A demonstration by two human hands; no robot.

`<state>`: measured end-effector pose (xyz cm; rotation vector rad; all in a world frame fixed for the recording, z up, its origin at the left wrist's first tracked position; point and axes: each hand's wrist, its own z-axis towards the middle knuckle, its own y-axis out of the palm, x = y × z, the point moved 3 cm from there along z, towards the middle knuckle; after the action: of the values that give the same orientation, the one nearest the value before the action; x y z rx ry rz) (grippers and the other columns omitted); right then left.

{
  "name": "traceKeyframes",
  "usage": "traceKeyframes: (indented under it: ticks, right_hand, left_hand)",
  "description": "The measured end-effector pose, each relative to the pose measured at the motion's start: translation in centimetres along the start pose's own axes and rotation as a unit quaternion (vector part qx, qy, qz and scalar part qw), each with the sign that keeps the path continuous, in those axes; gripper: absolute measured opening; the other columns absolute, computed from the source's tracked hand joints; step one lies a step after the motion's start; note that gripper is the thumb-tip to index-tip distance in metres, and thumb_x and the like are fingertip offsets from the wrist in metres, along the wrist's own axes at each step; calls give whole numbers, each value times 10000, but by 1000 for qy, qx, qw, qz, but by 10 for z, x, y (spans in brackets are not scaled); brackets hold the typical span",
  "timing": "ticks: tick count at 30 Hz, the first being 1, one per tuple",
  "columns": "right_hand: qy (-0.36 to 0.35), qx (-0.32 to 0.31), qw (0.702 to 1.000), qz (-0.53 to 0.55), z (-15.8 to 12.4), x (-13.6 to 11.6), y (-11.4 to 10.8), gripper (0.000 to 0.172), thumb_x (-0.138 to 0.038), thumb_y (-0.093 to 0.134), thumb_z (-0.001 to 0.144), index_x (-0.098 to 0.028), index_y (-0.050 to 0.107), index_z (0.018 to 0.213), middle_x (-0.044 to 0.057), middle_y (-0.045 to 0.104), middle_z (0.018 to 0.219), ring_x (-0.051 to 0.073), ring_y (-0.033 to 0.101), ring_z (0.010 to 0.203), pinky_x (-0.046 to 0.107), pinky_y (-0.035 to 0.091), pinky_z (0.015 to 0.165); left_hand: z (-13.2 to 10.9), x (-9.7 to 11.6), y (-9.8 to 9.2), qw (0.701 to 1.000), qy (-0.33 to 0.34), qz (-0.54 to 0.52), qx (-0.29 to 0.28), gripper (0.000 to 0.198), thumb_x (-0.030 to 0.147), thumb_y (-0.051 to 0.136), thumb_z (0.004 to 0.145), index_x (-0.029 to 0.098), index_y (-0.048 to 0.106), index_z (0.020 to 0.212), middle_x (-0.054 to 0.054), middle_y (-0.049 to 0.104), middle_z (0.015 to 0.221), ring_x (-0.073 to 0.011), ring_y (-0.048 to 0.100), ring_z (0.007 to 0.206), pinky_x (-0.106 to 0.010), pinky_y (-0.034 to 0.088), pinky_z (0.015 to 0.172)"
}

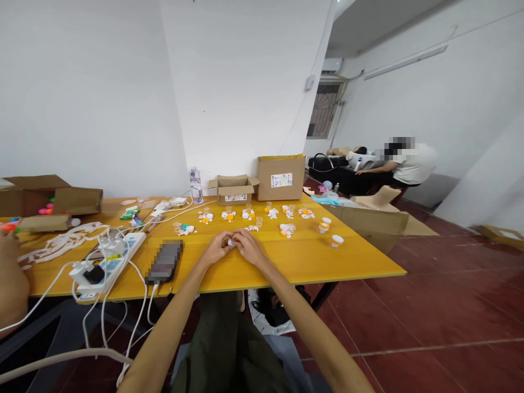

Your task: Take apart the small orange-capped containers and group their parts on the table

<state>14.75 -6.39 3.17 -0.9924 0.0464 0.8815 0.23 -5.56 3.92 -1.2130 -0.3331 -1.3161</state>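
Above the table's near side, my left hand (218, 249) and my right hand (248, 247) meet with fingers closed together. Between their fingertips shows a small white piece (231, 242), too small and too covered to name. Just beyond lies a little group of white parts (250, 228) beside a clear plastic cup (259, 221). Further back, small piles of white and orange parts (229, 216) lie in a row with clear cups. To the right stand capped clear containers, one with a white lid (338, 239), another with an orange and white lid (325, 222).
Left of my arms are a phone (164, 262), a power strip (117, 265) and trailing cables. An open small carton (235, 191), a larger box (280, 179) and a bottle (195, 185) stand at the back. Another person's arm (12, 284) is far left; a person (413, 164) sits far right.
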Motion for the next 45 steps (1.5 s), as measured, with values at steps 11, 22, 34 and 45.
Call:
traceKeyframes:
  ticks: [11, 22, 34, 45]
  right_hand:
    - [4, 2, 1000, -8, 0, -3, -2, 186, -70, 540, 867, -233, 620, 829, 28, 618, 919, 177, 588, 904, 287, 474, 820]
    - [0, 11, 1000, 12, 1, 1, 0, 164, -105, 576, 866, -234, 608, 770, 27, 614, 877, 181, 584, 877, 294, 466, 802]
    - [3, 17, 1000, 4, 2, 1, -1, 180, -76, 578, 851, -230, 615, 766, 30, 625, 896, 181, 588, 895, 293, 470, 800]
    - [0, 22, 1000, 18, 1, 3, 0, 182, -67, 549, 838, -237, 580, 780, 29, 602, 903, 187, 573, 891, 301, 470, 796]
  left_hand:
    - [0, 2, -1, 1000, -1, -17, -6, 195, 233, 649, 801, 191, 621, 989, -10, 676, 855, -142, 623, 746, -277, 525, 734]
    - [0, -1, -1, 1000, -1, -29, -5, 192, 257, 678, 789, 192, 628, 962, -19, 679, 894, -150, 625, 786, -293, 527, 777]
    - [1, -4, -1, 1000, -6, -16, -10, 177, 279, 649, 823, 194, 631, 978, -25, 697, 949, -156, 644, 837, -303, 524, 823]
    - [0, -1, -1, 1000, 0, -26, -5, 160, 266, 656, 818, 198, 641, 962, -24, 707, 919, -160, 652, 820, -303, 529, 809]
